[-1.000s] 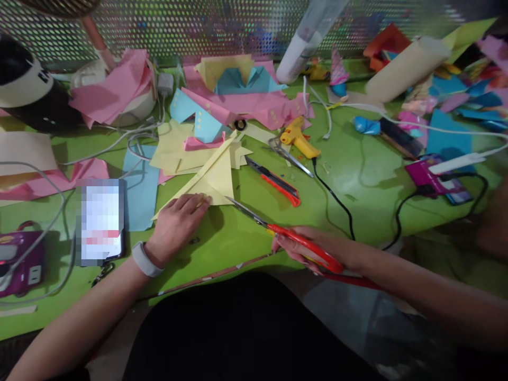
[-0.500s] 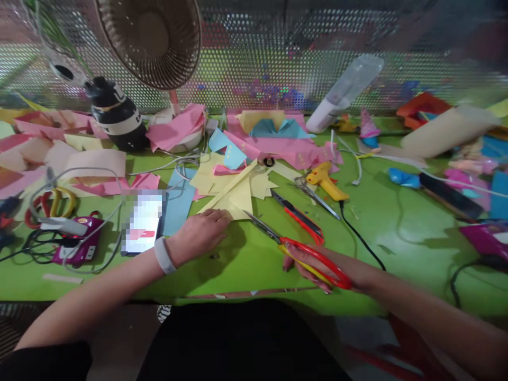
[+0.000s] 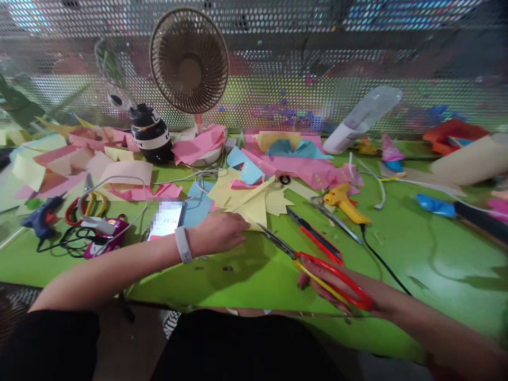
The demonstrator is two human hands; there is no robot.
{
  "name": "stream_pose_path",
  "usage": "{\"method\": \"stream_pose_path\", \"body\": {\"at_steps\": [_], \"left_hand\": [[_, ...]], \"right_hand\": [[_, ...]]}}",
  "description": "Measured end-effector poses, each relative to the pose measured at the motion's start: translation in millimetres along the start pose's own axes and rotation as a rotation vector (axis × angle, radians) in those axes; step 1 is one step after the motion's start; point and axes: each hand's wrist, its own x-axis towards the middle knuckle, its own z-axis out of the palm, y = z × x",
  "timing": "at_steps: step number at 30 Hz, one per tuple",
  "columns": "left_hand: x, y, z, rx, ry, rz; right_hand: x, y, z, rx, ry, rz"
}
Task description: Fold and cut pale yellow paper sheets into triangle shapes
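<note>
My right hand point(image 3: 327, 283) grips a pair of scissors point(image 3: 305, 263) by red and yellow handles, the blades pointing up and left. Their tip is close to the near edge of a pile of cut yellow paper point(image 3: 257, 209). Palm down, my left hand point(image 3: 222, 232) rests at the left front of that pile, its fingers loosely stretched toward the right. A utility knife point(image 3: 317, 239) with a red and black body lies just beyond the scissors. Past it are a second pair of scissors point(image 3: 337, 219) and a yellow glue gun point(image 3: 345, 203).
Left of my wrist are a phone point(image 3: 166, 217), a purple power block point(image 3: 113, 235) with tangled cables and a blue glue gun point(image 3: 42, 217). Pink paper point(image 3: 297, 159), a black bottle point(image 3: 151, 135) and a fan point(image 3: 190, 63) stand or lie along the back. A beige roll point(image 3: 468, 159) lies at right.
The view has tilted up and swung left, so the table's things appear lower and farther right. My left hand has shifted slightly against the yellow paper; my right hand still holds the scissors.
</note>
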Motion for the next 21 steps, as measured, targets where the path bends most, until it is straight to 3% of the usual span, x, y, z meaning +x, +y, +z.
{"method": "stream_pose_path", "body": {"at_steps": [3, 6, 9, 15, 21], "left_hand": [[7.1, -1.5, -15.4, 0.067, 0.038, 0.021], [14.2, -0.4, -16.1, 0.056, 0.107, 0.016], [11.3, 2.5, 4.1, 0.056, 0.202, 0.004], [-2.3, 0.1, 51.5, 0.308, 0.331, 0.098], [13.2, 13.2, 56.5, 0.404, 0.262, 0.113]], "right_hand": [[0.6, -0.2, -0.5, -0.034, -0.004, 0.004], [-3.1, -6.6, 1.5, -0.034, 0.003, 0.011], [-8.6, -15.2, 3.0, -0.017, 0.016, 0.004], [-12.6, -22.7, 0.7, -0.026, 0.021, -0.013], [-13.3, -23.5, 2.3, -0.003, 0.031, 0.001]]}}
